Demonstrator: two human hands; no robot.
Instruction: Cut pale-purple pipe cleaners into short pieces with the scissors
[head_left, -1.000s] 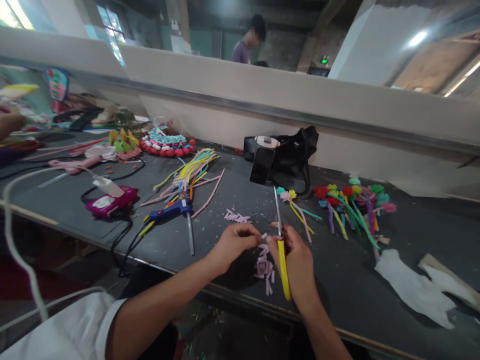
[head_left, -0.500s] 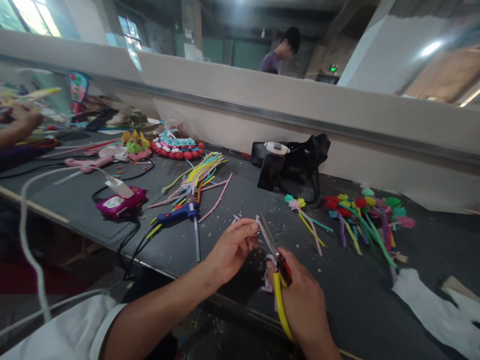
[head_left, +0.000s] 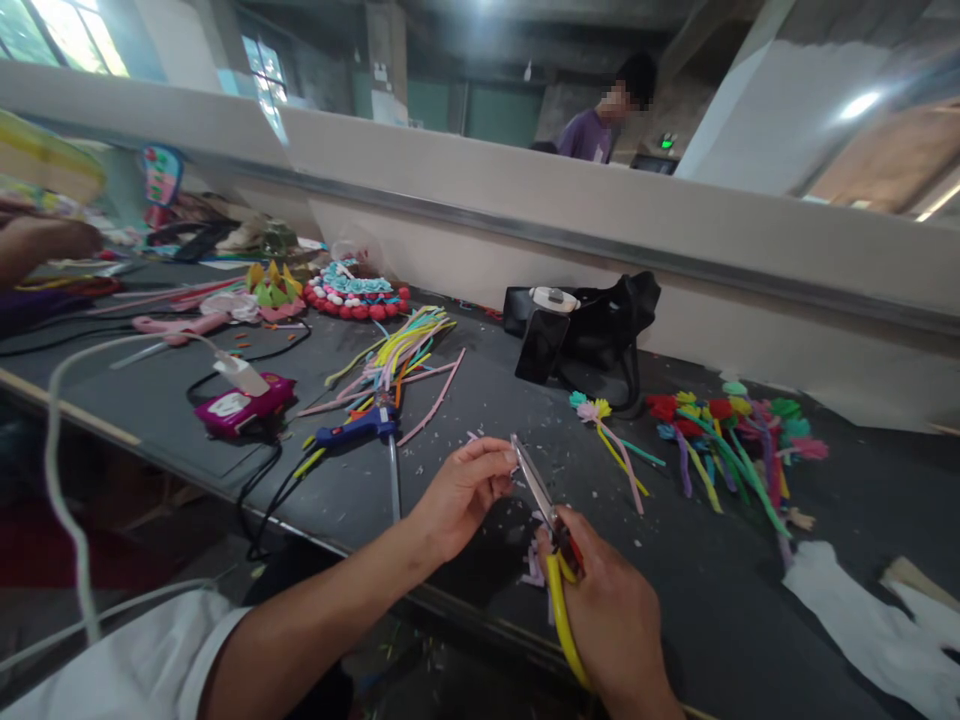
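Observation:
My right hand (head_left: 611,600) is wrapped round the yellow handles of a pair of scissors (head_left: 536,483), whose blades point up and away from me. The blades look nearly closed, and their tips are at the fingertips of my left hand (head_left: 469,490). My left thumb and forefinger pinch a small lilac piece of pipe cleaner, mostly hidden by the fingers. Short lilac pieces (head_left: 534,568) lie on the dark table beside my right hand. Tiny pale clippings are scattered beyond my hands.
A blue glue gun (head_left: 352,430) lies left of my hands, before a pile of coloured pipe cleaners (head_left: 409,345). Further left is a magenta power strip (head_left: 247,405). A phone (head_left: 541,345) leans against a black bag (head_left: 611,320). Pipe-cleaner flowers (head_left: 720,430) and white gloves (head_left: 847,610) lie right.
The scissor blades have come closer together at my left fingertips. The person beyond the partition has moved right. At far left, another person's hands now hold up a yellowish object.

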